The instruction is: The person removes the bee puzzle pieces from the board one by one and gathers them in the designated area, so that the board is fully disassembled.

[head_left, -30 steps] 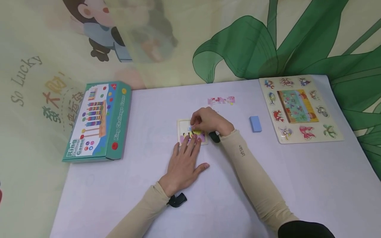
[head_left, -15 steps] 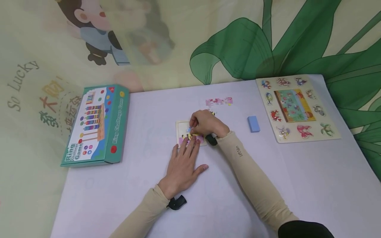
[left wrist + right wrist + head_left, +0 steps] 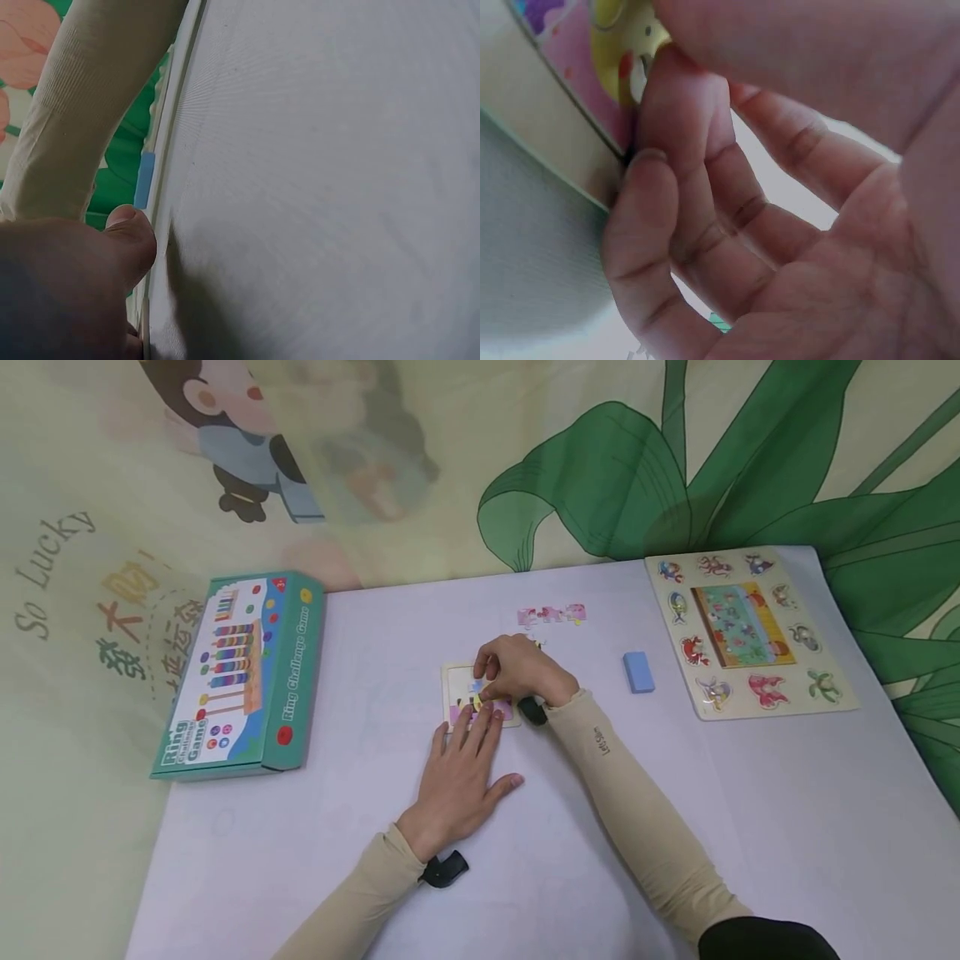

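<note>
A small square puzzle board (image 3: 455, 672) with a pale frame lies mid-table, partly filled with pink, yellow and blue picture pieces. My left hand (image 3: 459, 781) lies palm down, its straight fingers resting on the board's near edge and its thumb spread. From the right, my right hand (image 3: 519, 667) bends over the board, thumb and forefinger on a puzzle piece (image 3: 477, 687). In the right wrist view its curled fingers sit against a yellow cartoon figure (image 3: 634, 45) on the puzzle; the fingers hide much of the contact.
Pink puzzle pieces (image 3: 551, 614) lie behind the right hand, one more partly hidden beside it. Farther right are a blue block (image 3: 639, 672) and a sea-animal board (image 3: 750, 693). A green Ring Challenge Game box (image 3: 243, 677) stands left. A patterned curtain (image 3: 405, 547) backs the table.
The right thumb and forefinger have shifted slightly over the puzzle, with the forefinger now a little farther from the thumb. The left hand stays put on the board; the view moved slightly.
</note>
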`<state>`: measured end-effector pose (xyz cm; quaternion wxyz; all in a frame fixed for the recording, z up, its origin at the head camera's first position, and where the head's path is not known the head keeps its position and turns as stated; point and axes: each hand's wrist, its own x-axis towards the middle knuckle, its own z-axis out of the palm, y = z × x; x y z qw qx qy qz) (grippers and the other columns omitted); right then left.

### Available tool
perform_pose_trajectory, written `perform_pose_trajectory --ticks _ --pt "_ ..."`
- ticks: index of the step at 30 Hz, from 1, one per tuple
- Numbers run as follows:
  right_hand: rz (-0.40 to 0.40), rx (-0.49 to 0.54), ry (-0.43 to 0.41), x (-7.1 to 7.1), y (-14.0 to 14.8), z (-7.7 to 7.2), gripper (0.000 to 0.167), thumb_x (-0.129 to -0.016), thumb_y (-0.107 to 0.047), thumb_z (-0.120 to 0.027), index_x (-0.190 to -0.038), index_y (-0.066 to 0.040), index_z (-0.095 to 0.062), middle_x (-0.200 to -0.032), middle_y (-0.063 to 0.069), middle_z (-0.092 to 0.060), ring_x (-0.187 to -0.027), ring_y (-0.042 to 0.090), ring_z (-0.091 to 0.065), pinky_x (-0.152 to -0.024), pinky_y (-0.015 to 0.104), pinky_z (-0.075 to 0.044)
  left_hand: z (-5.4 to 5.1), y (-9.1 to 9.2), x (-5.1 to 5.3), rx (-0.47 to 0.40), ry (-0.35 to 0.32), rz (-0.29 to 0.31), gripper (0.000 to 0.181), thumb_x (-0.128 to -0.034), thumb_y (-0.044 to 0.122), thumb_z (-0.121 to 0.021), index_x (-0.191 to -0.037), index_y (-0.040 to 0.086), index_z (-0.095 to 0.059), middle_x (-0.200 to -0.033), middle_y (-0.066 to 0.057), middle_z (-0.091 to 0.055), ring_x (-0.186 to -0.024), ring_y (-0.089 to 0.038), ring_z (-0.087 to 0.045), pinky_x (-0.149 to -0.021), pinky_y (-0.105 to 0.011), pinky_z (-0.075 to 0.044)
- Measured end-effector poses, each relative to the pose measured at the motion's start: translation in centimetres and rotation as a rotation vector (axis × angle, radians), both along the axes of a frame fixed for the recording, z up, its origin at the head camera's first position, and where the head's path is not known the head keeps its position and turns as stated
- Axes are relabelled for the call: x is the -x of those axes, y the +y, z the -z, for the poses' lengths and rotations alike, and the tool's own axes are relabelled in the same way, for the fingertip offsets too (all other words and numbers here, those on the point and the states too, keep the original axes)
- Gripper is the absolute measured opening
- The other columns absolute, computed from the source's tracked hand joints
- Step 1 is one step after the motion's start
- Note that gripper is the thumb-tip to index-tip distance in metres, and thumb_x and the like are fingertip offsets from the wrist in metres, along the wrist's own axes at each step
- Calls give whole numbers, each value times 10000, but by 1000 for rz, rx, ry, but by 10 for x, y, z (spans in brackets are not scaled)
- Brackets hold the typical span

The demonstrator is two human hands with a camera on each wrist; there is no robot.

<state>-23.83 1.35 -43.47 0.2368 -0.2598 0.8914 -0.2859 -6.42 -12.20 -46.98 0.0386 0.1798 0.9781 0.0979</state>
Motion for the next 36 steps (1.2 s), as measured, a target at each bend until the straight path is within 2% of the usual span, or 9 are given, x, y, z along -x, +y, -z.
perform_pose_trajectory --ticks 8,16,20,24,28,32,36 --pt "-40 28 -30 3 3 1 228 -886 -79 -850 -1036 -102 -680 -997 76 -741 -807 202 -657 -749 321 -514 -2 -1 0 0 -9 6 864 -1048 614 -535 -1659 40 -324 -1737 -136 -314 -1615 -390 -248 -1252 -633 -245" --pt "-7 114 -100 8 8 3 135 -924 -48 -808 -989 -78 -694 -944 81 -776 -836 197 -647 -783 319 -479 -3 -1 1 6 -4 5 867 -1044 615 -542 -1656 38 -332 -1730 -139 -328 -1609 -395 -258 -1251 -625 -252" --pt "4 117 -94 8 9 4 119 -926 -55 -806 -983 -81 -704 -928 69 -784 -837 185 -668 -797 324 -484 -1 -1 1 -14 -16 4 865 -1044 610 -547 -1659 43 -325 -1745 -128 -295 -1612 -397 -246 -1252 -634 -243" --pt "18 111 -73 8 10 4 90 -937 -62 -793 -971 -84 -712 -927 68 -789 -855 192 -685 -818 334 -497 0 -2 5 -36 -32 9 849 -1048 602 -549 -1660 55 -330 -1764 -106 -252 -1600 -407 -255 -1255 -640 -229" --pt "34 115 -81 9 10 3 77 -942 -53 -782 -961 -82 -713 -896 71 -789 -811 186 -685 -791 319 -499 0 -3 11 -48 -29 1 802 -1051 595 -550 -1633 65 -397 -1750 -100 -295 -1573 -402 -301 -1265 -619 -219" --pt "36 164 -106 10 10 4 67 -965 -43 -750 -1005 -64 -701 -897 81 -779 -763 163 -680 -742 286 -506 1 -2 13 -59 -15 -6 799 -1045 610 -550 -1610 56 -438 -1729 -108 -339 -1562 -407 -315 -1268 -619 -212" --pt "54 225 -103 12 12 2 84 -1031 -71 -665 -1113 -59 -679 -955 98 -749 -804 181 -660 -731 290 -506 3 -2 14 -54 4 -5 804 -1040 622 -546 -1607 62 -438 -1717 -95 -358 -1551 -397 -328 -1264 -615 -220"
